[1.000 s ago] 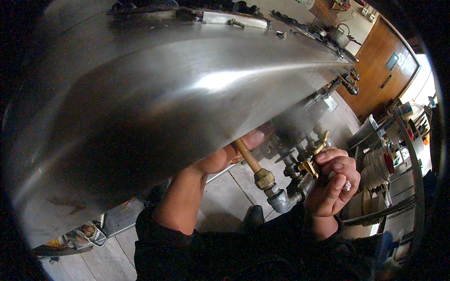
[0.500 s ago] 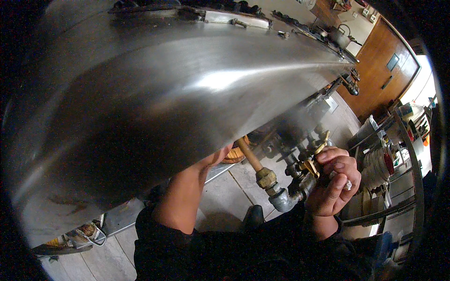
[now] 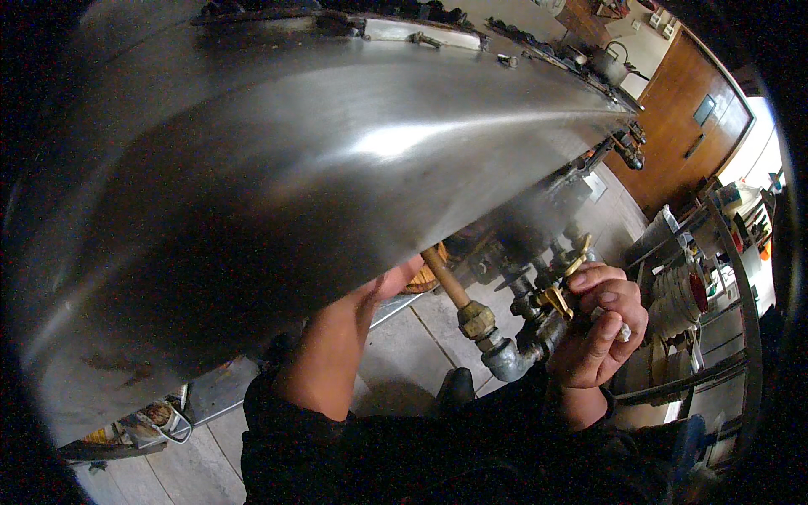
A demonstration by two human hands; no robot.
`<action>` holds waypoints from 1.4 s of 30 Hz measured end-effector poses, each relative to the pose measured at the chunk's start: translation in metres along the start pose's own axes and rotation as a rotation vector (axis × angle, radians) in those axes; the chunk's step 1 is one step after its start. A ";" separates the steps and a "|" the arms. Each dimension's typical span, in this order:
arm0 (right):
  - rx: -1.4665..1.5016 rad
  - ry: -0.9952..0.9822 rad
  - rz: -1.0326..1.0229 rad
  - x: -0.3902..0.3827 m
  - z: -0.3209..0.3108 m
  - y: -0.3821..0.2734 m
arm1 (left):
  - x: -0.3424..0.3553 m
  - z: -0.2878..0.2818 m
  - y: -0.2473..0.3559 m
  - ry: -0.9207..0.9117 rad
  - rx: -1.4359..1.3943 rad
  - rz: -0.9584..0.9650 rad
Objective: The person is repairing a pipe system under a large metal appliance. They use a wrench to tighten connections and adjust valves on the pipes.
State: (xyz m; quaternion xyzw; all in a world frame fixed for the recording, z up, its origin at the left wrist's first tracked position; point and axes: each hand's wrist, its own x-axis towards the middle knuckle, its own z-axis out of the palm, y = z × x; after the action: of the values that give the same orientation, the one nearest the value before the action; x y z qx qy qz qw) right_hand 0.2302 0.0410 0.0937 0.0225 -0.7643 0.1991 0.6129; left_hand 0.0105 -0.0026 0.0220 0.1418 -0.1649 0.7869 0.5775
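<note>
My left hand (image 3: 399,279) reaches under the lower edge of a big brushed-steel panel (image 3: 278,160), and its fingers are hidden there. Beside it a yellowish pipe (image 3: 447,279) slopes down to a brass nut (image 3: 477,321) and a grey metal elbow (image 3: 507,360). To the right, my right hand (image 3: 608,324) is closed, with a small crumpled white piece (image 3: 624,333) showing between its fingers. Its fingertips are beside a brass valve handle (image 3: 555,301); whether they touch it I cannot tell. Another brass handle (image 3: 579,256) stands just beyond.
Dark pipework and fittings (image 3: 523,296) run under the panel's edge. A rack with stacked plates (image 3: 676,300) stands close on the right. Farther back are a pot (image 3: 612,66) and a wooden door (image 3: 686,126). Grey floor tiles (image 3: 412,349) show below.
My left hand has shifted very slightly at the panel's edge. My right hand and the pipework look the same.
</note>
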 end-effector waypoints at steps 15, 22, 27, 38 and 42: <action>0.168 0.174 -0.028 0.019 -0.024 0.010 | 0.020 -0.079 0.047 0.021 1.579 0.255; 0.072 0.210 0.929 -0.035 -0.057 0.040 | 0.006 -0.073 -0.026 -0.184 1.098 -0.291; 0.011 -0.369 1.106 -0.046 -0.042 0.040 | -0.004 -0.059 -0.056 -0.243 1.534 -0.148; 0.810 -0.238 1.467 -0.055 -0.048 0.046 | -0.011 -0.080 -0.074 -0.329 1.568 -0.306; 0.705 -0.224 1.368 -0.073 -0.047 0.055 | -0.001 -0.062 -0.089 -0.314 1.874 -0.210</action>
State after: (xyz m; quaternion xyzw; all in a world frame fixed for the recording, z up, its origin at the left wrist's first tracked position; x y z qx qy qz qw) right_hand 0.2762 0.0922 0.0171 -0.2406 -0.5570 0.7610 0.2296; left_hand 0.0934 0.0478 -0.0264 0.6647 0.4701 0.5150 0.2682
